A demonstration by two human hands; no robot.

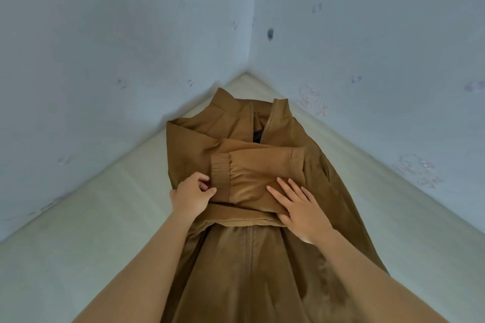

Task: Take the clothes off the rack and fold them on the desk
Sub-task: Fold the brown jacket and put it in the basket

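One jacket point(236, 283), apparently flat, lengthwise, collar point(252, 115) toward wall corner point(252, 34).

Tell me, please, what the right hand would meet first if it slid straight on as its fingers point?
The right hand lies flat on the sleeve; beyond it, probably the collar.

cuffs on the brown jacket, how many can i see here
2. One ribbed cuff lies beside the left hand; the other cuff lies just beyond the right hand, both folded across the jacket. None looks hidden.
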